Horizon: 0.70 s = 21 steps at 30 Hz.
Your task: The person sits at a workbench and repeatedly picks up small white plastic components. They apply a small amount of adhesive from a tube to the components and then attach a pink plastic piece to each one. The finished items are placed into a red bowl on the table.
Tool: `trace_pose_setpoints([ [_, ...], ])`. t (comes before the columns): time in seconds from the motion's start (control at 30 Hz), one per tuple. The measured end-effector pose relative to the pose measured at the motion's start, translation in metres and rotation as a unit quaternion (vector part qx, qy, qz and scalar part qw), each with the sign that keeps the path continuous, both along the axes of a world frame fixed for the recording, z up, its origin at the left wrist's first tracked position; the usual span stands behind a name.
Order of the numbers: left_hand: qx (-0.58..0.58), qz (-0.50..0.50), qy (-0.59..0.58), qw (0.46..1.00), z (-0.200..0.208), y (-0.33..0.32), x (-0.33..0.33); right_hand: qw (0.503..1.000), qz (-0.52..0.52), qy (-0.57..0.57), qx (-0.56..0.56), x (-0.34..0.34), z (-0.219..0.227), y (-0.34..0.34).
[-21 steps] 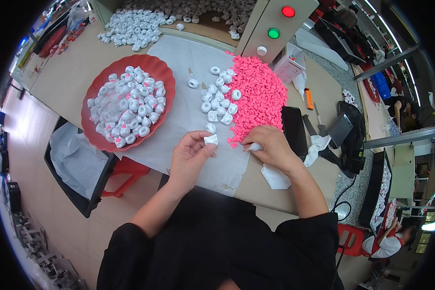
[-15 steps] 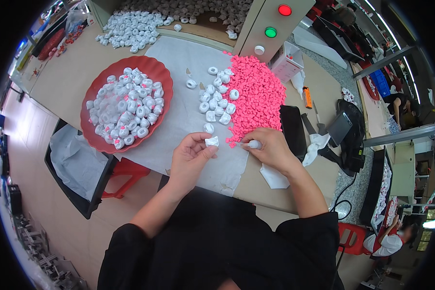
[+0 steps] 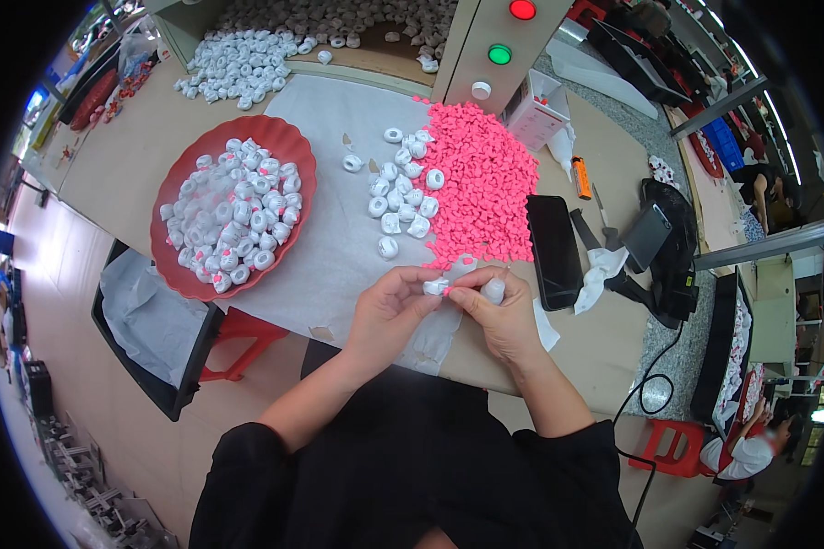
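My left hand (image 3: 386, 311) pinches a small white rounded piece (image 3: 434, 286) between thumb and fingertips. Against its right side, my right hand (image 3: 511, 322) presses a tiny pink piece (image 3: 447, 291) with thumb and forefinger. Tucked in that same hand is a small whitish bottle (image 3: 493, 291). Just beyond my hands lies a spread heap of pink pieces (image 3: 481, 174), and along its left side sit several loose white pieces (image 3: 403, 197). A red scalloped bowl (image 3: 307, 174) at the left is full of white pieces, many with pink bits on them.
White paper (image 3: 325, 265) covers part of the table. At the right lie a black phone (image 3: 553, 252), an orange lighter (image 3: 581, 178), another dark phone (image 3: 648, 240) and a black bag. A cabinet post with lights (image 3: 485, 69) stands behind. A black tray (image 3: 192, 366) sits at left.
My hands have come together; the pink piece now touches the white piece. The left hand moved right, and the right hand shifted down, away from the pink heap. The view has shifted slightly.
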<state>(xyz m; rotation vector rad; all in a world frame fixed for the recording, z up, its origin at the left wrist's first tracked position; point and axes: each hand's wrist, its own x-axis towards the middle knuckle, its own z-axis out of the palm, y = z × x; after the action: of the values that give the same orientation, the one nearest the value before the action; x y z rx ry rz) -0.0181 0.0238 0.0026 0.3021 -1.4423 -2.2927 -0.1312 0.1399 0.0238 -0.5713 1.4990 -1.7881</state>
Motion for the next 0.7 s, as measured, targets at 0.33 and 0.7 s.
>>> trace_pose_setpoints([
  [0.33,-0.047,0.016,-0.014,0.999,-0.006,0.002,0.002,0.999,0.003,0.032,0.027,0.004,0.001,0.0],
  [0.7,-0.084,-0.002,-0.049,0.995,-0.002,-0.002,0.005,0.994,0.033,0.039,0.092,0.0,0.013,0.0],
])
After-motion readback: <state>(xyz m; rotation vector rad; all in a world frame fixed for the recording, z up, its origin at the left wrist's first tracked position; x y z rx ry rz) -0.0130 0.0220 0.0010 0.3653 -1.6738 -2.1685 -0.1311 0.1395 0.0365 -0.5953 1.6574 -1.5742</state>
